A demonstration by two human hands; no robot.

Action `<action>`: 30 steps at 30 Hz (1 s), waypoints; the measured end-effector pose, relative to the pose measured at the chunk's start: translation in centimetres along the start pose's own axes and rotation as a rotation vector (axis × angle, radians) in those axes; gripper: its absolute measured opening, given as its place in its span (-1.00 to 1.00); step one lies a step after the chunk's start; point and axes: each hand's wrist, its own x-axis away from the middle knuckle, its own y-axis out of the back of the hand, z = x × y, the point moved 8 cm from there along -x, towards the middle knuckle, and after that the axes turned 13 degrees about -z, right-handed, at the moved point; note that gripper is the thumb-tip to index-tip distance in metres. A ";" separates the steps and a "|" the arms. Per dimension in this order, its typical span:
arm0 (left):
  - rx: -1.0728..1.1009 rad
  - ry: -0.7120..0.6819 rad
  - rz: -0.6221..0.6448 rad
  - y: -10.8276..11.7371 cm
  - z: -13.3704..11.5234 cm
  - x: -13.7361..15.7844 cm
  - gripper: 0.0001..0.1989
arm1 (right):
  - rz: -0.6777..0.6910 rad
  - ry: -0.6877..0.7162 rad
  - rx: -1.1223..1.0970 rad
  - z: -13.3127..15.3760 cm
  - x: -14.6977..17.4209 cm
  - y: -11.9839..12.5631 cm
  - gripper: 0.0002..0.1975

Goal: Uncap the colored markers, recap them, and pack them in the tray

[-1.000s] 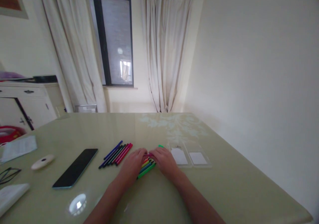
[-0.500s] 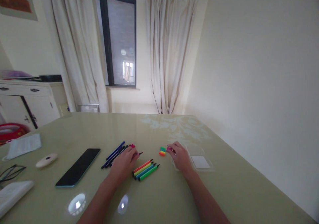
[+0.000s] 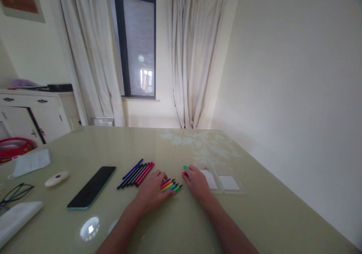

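Note:
A row of uncapped felt-tip markers (image 3: 169, 186), with orange, yellow, blue and green barrels, lies on the table. My left hand (image 3: 151, 192) is closed around this row, thumb along the near side and fingers at the far side, where a dark pink barrel partly shows. Just right of it, my right hand (image 3: 197, 181) pinches a small cluster of bright marker caps (image 3: 185, 168), mostly hidden by the fingers. Capped markers (image 3: 135, 174) in blue, black, dark green and pink lie side by side beyond my left hand.
Right of my right hand lies an opened clear plastic case (image 3: 236, 184) with white inserts. To the left are a black phone (image 3: 92, 187), an oval whitish object (image 3: 57, 179), glasses (image 3: 18, 193), a face mask (image 3: 32, 162) and a white box-like object (image 3: 19, 220).
My left hand has brought its uncapped marker down and nearer to the row, uncovering the pink capped markers. My right hand has moved left with a pink cap onto the cap cluster.

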 end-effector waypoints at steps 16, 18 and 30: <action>0.038 -0.014 0.031 -0.4 -0.9 0.2 -0.67 | -0.008 -0.011 0.036 -0.1 0.0 -0.6 -0.85; 0.039 -0.016 0.031 -0.4 -1.0 0.2 -0.68 | -0.005 -0.018 0.036 -0.1 0.0 -0.6 -0.86; 0.009 -0.029 0.046 0.0 -1.2 0.4 -0.70 | 0.003 -0.014 0.037 0.1 0.0 -0.2 -0.84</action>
